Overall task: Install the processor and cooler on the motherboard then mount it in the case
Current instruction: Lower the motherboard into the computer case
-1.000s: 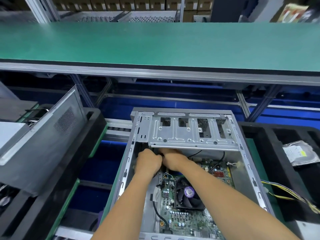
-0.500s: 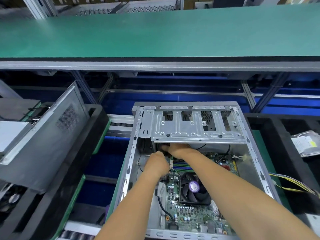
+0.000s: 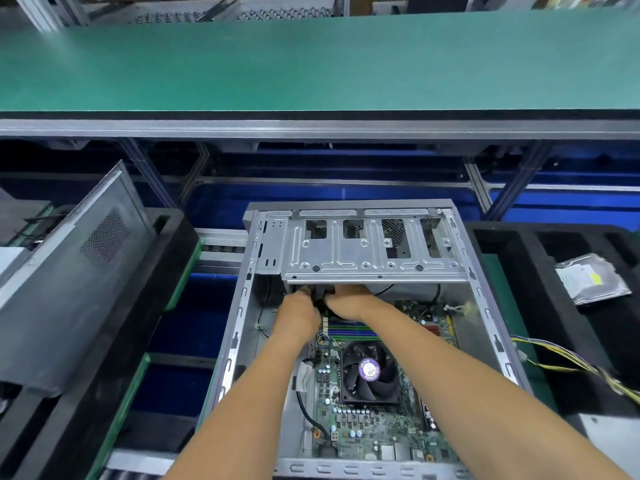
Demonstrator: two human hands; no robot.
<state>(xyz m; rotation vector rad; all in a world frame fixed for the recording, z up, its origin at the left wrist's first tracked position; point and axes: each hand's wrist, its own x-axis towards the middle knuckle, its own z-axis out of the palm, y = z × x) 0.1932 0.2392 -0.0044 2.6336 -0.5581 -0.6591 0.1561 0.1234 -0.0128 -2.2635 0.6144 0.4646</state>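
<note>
Hidden: my left hand [image 3: 300, 311] and right hand [image 3: 349, 301] reach under the drive cage [image 3: 374, 251]; fingertips concealed, grip state I cannot tell.
Motherboard [image 3: 367, 424]: seated in the case [image 3: 239, 327], cooler [image 3: 370, 373] fitted.
Writing: purple fan-hub label, unreadable; hard drive [image 3: 590, 278] sticker likewise blurred.

Bare stamped sheet-metal case [image 3: 360, 254] w/ dull satin sheen, matt green circuit-board motherboard [image 3: 367, 431], black plastic cooler [image 3: 369, 374] fan, matt black foam tray [image 3: 519, 271].
</note>
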